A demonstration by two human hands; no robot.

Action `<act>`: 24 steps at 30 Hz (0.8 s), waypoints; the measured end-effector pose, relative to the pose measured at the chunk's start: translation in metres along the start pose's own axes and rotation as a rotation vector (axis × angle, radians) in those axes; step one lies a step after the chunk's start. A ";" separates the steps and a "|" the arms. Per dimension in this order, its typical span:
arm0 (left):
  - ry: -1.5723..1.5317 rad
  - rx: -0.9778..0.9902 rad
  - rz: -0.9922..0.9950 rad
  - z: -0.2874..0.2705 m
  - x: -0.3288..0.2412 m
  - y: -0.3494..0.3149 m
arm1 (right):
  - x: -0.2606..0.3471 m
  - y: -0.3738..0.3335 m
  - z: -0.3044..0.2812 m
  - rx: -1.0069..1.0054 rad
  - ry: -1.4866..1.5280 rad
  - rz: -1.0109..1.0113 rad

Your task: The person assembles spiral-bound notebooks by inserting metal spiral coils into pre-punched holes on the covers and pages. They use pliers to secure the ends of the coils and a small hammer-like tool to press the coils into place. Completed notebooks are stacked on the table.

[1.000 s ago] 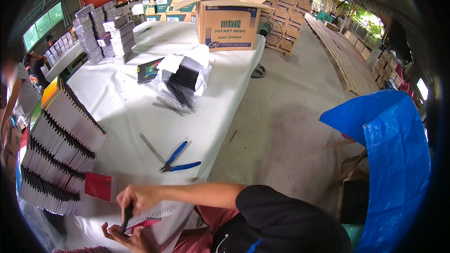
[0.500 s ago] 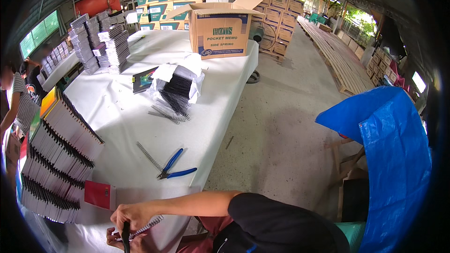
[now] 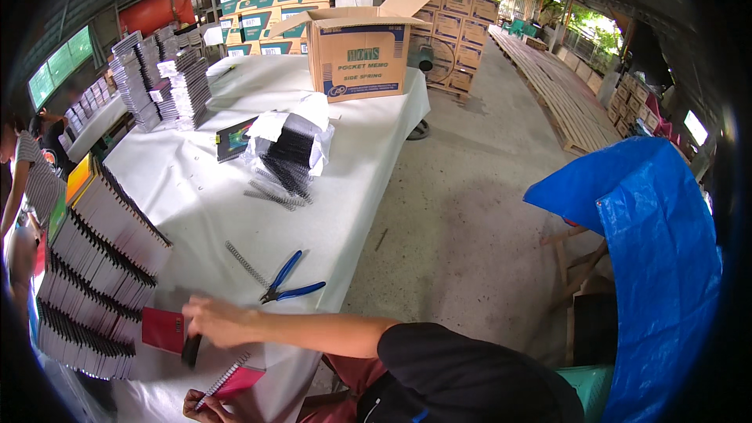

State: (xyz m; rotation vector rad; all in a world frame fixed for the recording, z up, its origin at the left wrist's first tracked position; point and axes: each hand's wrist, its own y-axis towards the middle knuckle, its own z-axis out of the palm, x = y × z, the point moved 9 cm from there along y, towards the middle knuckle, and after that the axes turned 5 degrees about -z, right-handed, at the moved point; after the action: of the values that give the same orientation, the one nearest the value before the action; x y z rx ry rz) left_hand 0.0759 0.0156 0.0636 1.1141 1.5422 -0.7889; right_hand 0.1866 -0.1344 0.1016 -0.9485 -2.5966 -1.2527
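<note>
In the head view, I see a small pink-red spiral notebook (image 3: pixel 244 379) low on the white table (image 3: pixel 196 227). Its coil (image 3: pixel 224 379) slants up to the right. The left hand (image 3: pixel 207 410) is nearer, fingers curled in, holding the low end. The blurry right hand (image 3: pixel 219 321) is wrapped around a black tool (image 3: pixel 190 352), just up from the notebook, not touching it.

Light glares off the table (image 3: pixel 200 207), motion blurs the right fingers (image 3: pixel 193 311), and fisheye edges curve into black.
</note>
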 end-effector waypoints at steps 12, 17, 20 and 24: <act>-0.571 -0.309 -0.037 -0.033 0.068 0.006 | -0.074 -0.165 -0.118 0.419 -0.401 0.964; -0.371 -0.362 0.186 -0.035 0.037 0.001 | -0.059 -0.167 -0.087 0.367 -0.495 0.587; -0.298 -0.462 0.188 -0.036 0.031 -0.006 | -0.060 -0.168 -0.087 0.335 -0.362 0.518; -0.328 -0.471 0.318 -0.033 0.036 -0.005 | -0.066 -0.161 -0.103 0.320 -0.219 0.347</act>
State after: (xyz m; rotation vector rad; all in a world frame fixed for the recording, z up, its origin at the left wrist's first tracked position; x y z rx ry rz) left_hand 0.0580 0.0529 0.0369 0.8025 1.1550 -0.3423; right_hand 0.1295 -0.3173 0.0382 -1.4490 -2.5228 -0.6589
